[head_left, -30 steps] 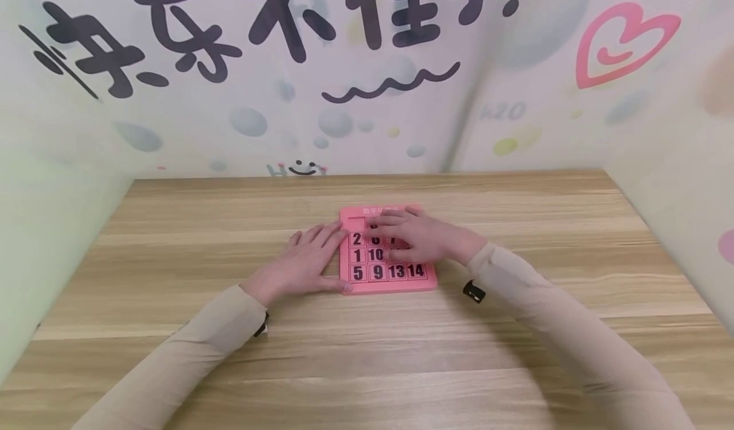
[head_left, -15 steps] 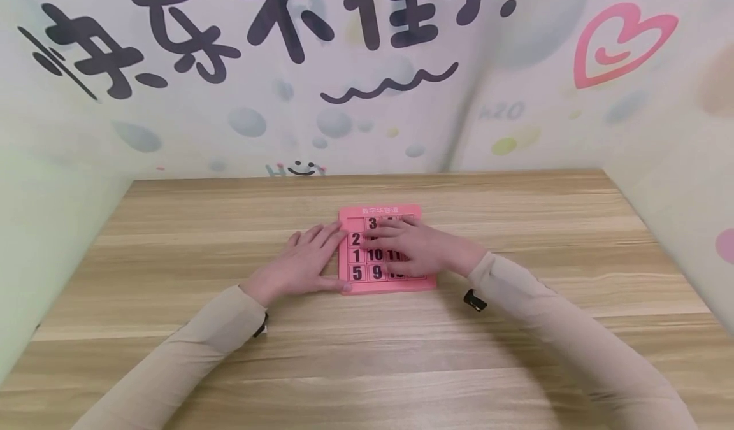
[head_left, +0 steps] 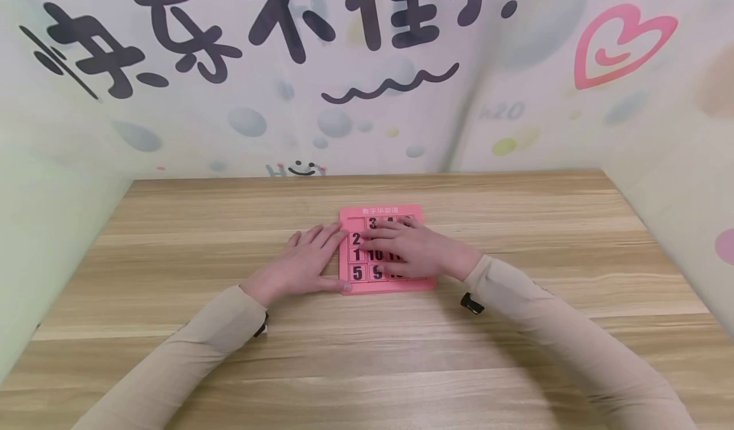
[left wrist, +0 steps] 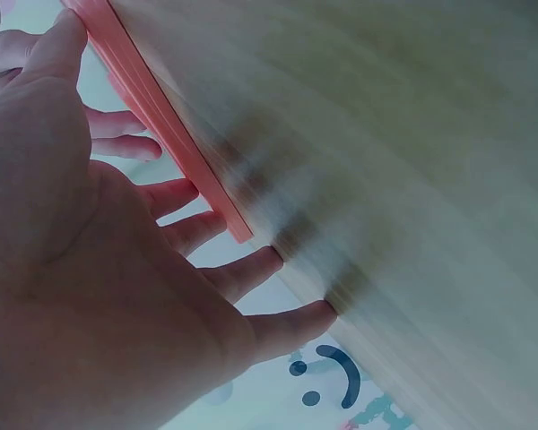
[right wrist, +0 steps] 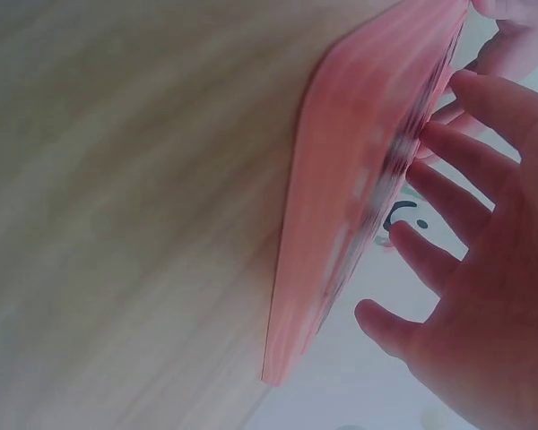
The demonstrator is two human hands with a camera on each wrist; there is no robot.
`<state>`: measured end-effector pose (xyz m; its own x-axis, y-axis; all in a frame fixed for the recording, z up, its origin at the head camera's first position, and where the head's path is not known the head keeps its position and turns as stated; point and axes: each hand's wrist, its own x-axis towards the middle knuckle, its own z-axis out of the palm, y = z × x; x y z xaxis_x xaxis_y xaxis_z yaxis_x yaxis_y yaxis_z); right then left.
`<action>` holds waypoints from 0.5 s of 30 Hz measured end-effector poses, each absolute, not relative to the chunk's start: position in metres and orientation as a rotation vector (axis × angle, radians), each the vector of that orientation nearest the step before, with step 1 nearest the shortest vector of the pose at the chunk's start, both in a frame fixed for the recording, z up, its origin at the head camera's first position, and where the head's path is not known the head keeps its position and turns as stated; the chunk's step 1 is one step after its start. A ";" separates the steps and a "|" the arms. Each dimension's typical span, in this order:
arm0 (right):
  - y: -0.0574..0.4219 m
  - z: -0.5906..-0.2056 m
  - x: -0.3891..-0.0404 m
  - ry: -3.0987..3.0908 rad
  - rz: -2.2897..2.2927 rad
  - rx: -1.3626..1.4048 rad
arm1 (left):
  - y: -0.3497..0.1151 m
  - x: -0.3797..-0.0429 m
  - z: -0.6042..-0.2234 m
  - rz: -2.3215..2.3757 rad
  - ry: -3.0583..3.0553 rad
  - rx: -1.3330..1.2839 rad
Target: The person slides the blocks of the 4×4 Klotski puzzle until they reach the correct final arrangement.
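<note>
Spanning the lower frame, the wooden table (head_left: 367, 366) bears a pink number board (head_left: 390, 286) at centre. The right hand (head_left: 423, 249), loosely spread, gripping nothing, covers its right side; the left hand (head_left: 301, 264), fingers straight, touches its left rim. The vacant slot (head_left: 356, 223), upper left, lies between their fingertips.

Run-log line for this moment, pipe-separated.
left hand: touching pink board edge | right hand: over number tiles | gap: top-left

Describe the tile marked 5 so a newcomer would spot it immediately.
On the wooden table lies a pink number puzzle. In the head view, take its bottom-left corner. The 5 tile sits there, its number setting it apart from the 1 tile above and 9 tile on its right.
</note>
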<state>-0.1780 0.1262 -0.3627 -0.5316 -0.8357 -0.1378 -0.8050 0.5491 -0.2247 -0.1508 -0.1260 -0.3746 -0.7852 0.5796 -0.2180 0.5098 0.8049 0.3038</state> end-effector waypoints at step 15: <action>0.122 -0.363 -0.180 2.581 -0.182 -1.394 | -0.125 -0.150 -0.375 0.338 2.684 0.821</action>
<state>-0.1799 0.1222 -0.3634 -0.5340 -0.8372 -0.1184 -0.8122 0.5468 -0.2033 -0.1505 -0.1253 -0.3748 -0.7865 0.5749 -0.2258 0.5011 0.8076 0.3110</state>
